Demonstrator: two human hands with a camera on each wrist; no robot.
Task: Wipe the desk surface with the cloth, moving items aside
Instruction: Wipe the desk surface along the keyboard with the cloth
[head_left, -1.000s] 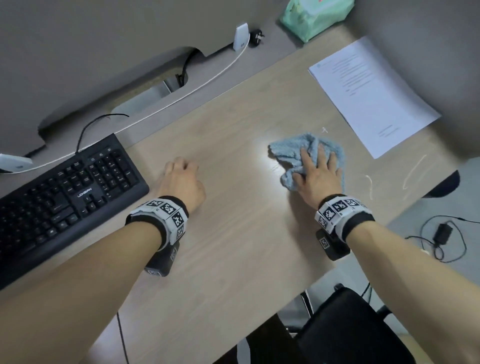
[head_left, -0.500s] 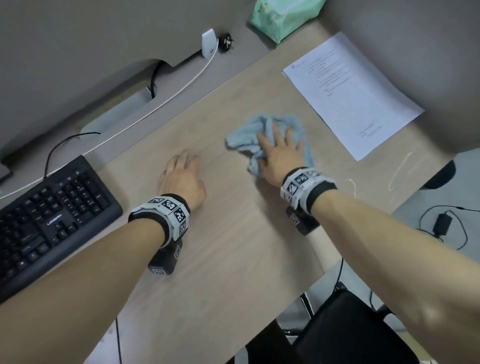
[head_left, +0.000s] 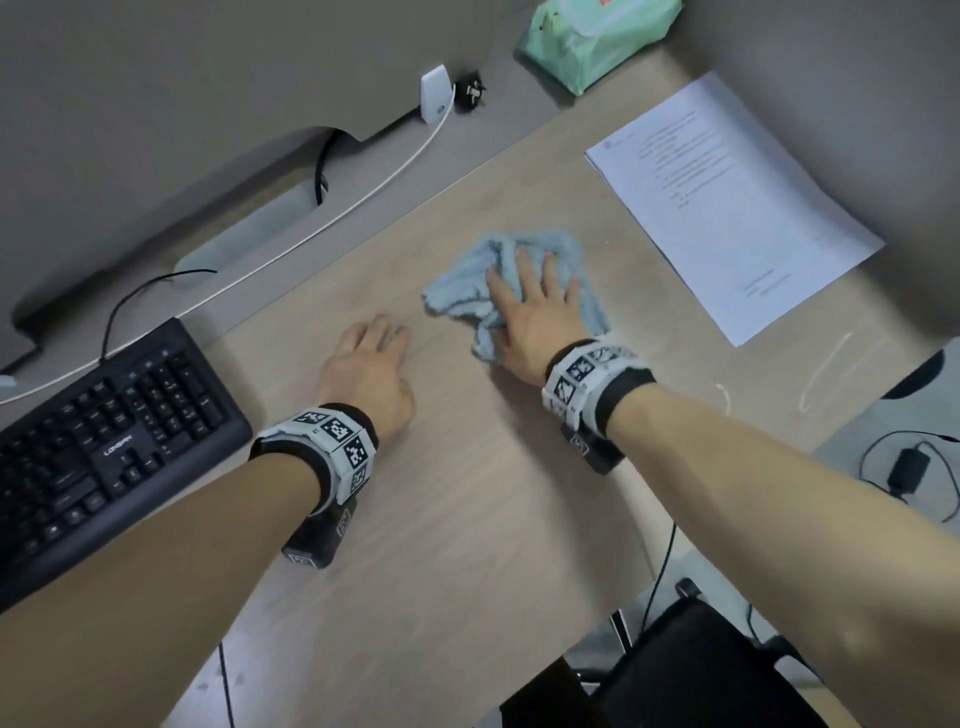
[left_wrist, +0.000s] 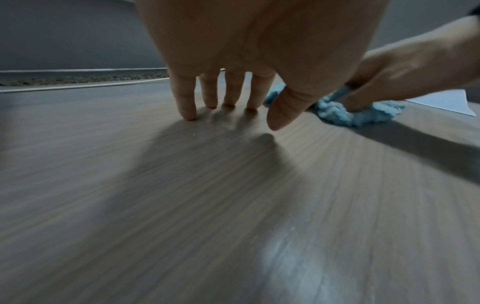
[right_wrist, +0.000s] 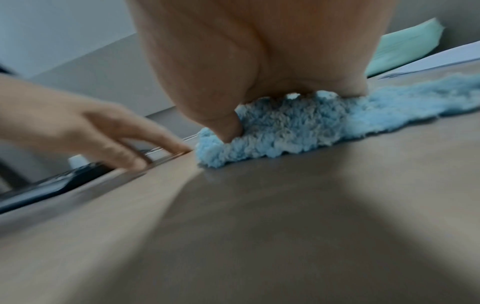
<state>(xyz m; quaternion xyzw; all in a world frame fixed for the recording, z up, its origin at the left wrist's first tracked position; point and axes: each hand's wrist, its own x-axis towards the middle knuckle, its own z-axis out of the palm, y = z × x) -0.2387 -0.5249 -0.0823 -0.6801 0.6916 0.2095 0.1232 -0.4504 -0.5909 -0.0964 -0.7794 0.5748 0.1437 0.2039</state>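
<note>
A crumpled light-blue cloth (head_left: 457, 301) lies mid-desk on the wood-grain desk (head_left: 467, 519). My right hand (head_left: 535, 317) presses flat on the cloth with straight fingers; in the right wrist view the palm and thumb bear down on the cloth (right_wrist: 285, 127). My left hand (head_left: 369, 369) rests on the bare desk just left of the cloth, its straight fingers (left_wrist: 187, 98) touching the wood and holding nothing. The cloth (left_wrist: 337, 115) shows beside the left thumb in the left wrist view.
A black keyboard (head_left: 104, 441) sits at the left. A printed sheet of paper (head_left: 727, 208) lies at the right, with a green wipes pack (head_left: 597, 36) behind it. A white cable (head_left: 363, 192) and charger (head_left: 435, 93) run along the back. A black chair (head_left: 701, 675) stands below the desk edge.
My right hand has slid the cloth leftwards, away from the paper and closer to my left hand. The left hand has stayed in place on the desk.
</note>
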